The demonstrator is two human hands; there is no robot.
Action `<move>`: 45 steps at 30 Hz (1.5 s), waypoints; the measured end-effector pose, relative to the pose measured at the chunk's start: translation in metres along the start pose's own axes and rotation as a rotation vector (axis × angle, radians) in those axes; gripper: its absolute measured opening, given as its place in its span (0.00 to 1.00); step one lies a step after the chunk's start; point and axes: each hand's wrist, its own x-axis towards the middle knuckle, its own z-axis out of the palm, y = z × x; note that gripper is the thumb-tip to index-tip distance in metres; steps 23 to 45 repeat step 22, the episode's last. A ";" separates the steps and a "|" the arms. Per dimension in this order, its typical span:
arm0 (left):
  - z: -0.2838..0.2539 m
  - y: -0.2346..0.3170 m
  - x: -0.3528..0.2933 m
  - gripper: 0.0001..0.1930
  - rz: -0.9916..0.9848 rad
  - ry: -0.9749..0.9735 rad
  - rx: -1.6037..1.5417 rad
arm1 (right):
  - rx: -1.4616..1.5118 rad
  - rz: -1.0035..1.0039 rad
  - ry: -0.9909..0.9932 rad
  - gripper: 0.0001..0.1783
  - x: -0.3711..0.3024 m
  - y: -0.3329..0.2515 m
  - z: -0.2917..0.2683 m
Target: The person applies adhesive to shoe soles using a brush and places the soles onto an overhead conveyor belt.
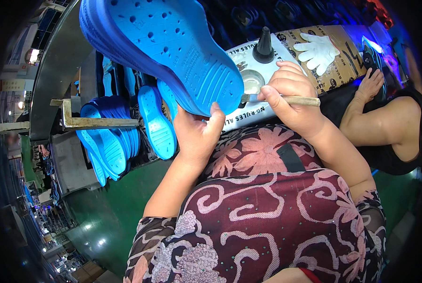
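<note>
A bright blue shoe sole with a darker blue sidewall is raised before me, its inner face with small holes turned up. My left hand grips its heel end, thumb on the upper face and fingers beneath. Between the fingers of my right hand is a brush with a pale wooden handle. Its dark bristle tip is at the sole's heel edge; I cannot tell whether it touches. Just beyond that hand stand a clear round dish and a black cone-tipped bottle, on a white printed sheet.
Stacked blue soles lie on the left beside a wooden bar; another sole rests nearer. A white glove lies on brown cardboard. At right, a co-worker's hand is at a dark shoe part.
</note>
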 end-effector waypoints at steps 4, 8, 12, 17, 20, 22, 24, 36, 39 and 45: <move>-0.001 -0.004 0.001 0.21 0.024 0.007 0.009 | -0.046 0.060 0.021 0.14 -0.005 0.005 -0.003; -0.003 -0.013 0.001 0.20 0.142 -0.016 0.105 | 0.009 0.044 0.046 0.12 -0.005 0.002 -0.002; 0.002 -0.011 0.000 0.19 0.046 0.032 -0.014 | -0.052 -0.012 -0.003 0.12 -0.009 0.000 -0.001; 0.004 -0.015 -0.002 0.19 0.172 0.054 -0.012 | 0.030 0.059 0.047 0.13 -0.008 -0.004 0.000; 0.005 -0.012 -0.003 0.19 0.179 0.056 -0.028 | 0.028 0.051 0.047 0.14 -0.008 -0.006 0.003; 0.005 -0.013 -0.001 0.19 0.329 0.062 0.033 | 0.012 0.037 0.023 0.14 -0.008 -0.007 0.006; 0.005 -0.013 -0.001 0.19 0.329 0.062 0.033 | 0.012 0.037 0.023 0.14 -0.008 -0.007 0.006; 0.005 -0.013 -0.001 0.19 0.329 0.062 0.033 | 0.012 0.037 0.023 0.14 -0.008 -0.007 0.006; 0.005 -0.013 -0.001 0.19 0.329 0.062 0.033 | 0.012 0.037 0.023 0.14 -0.008 -0.007 0.006; 0.005 -0.013 -0.001 0.19 0.329 0.062 0.033 | 0.012 0.037 0.023 0.14 -0.008 -0.007 0.006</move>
